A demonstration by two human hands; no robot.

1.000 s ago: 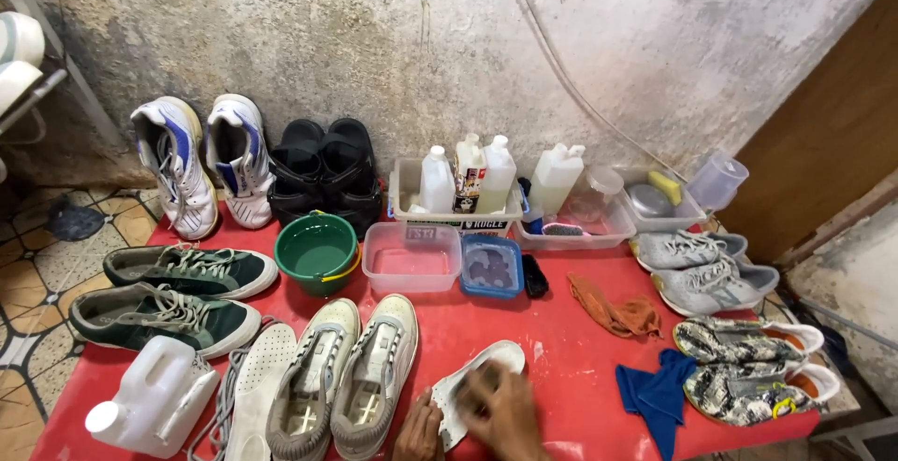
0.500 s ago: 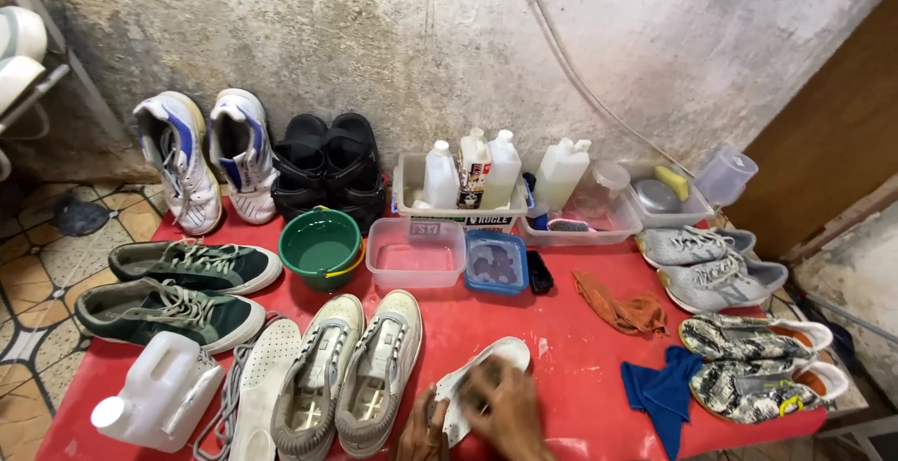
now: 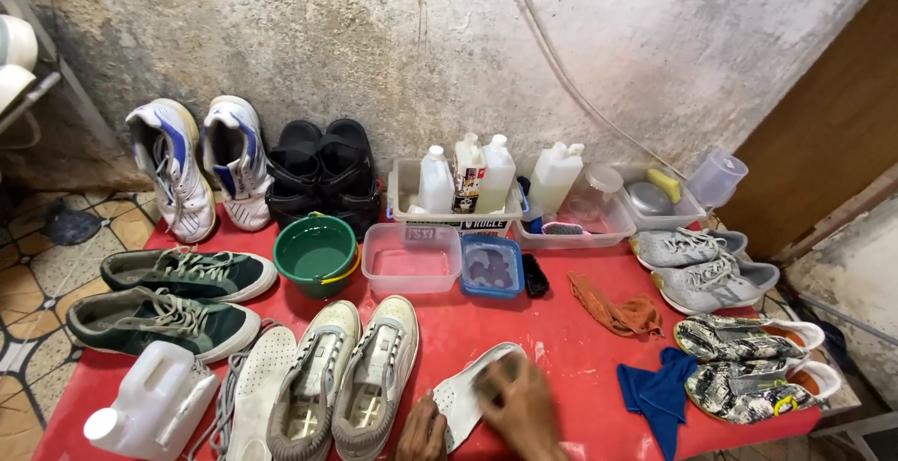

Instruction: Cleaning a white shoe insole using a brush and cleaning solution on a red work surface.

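A white shoe insole (image 3: 468, 394) lies flat on the red table (image 3: 561, 330) at the bottom centre. My left hand (image 3: 423, 433) presses on its near end and holds it in place. My right hand (image 3: 520, 405) lies over its far part with the fingers curled; whether something is in that hand I cannot tell. Just left of the insole stands a pair of worn cream sneakers (image 3: 346, 381) without laces.
A white jug (image 3: 150, 405) and another insole (image 3: 253, 386) lie at the front left, dark green sneakers (image 3: 168, 297) behind. A green bucket (image 3: 316, 253), clear tub (image 3: 412, 257), blue tub (image 3: 491, 266), bottle trays (image 3: 458, 190), orange rag (image 3: 613, 309), blue cloth (image 3: 655, 391), more shoes (image 3: 711, 269) surround.
My right hand has shifted slightly along the insole, from its middle toward its far end. The view has tilted a little; nothing else on the table has moved.
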